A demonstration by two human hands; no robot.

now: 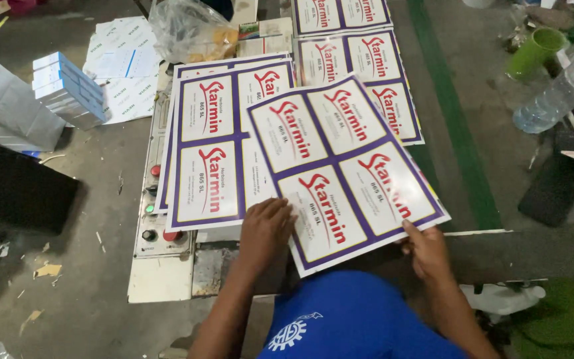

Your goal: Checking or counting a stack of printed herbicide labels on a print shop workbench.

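Just one view here, a head-mounted cam on the person, looking steeply down over their own blue shirt (pixel 360 319) at the bottom edge. It faces forward and down onto the worktop (pixel 161 276), so the near stuff fills the middle: the big glossy white-and-purple printed label sheets (pixel 347 166) sit close under the lens, with both forearms coming up from the bottom. Further out the frame catches the grey concrete floor (pixel 88 199) on the left and a green painted floor stripe (pixel 456 113) running away on the right. Everything's slightly tilted, wide-angle look.
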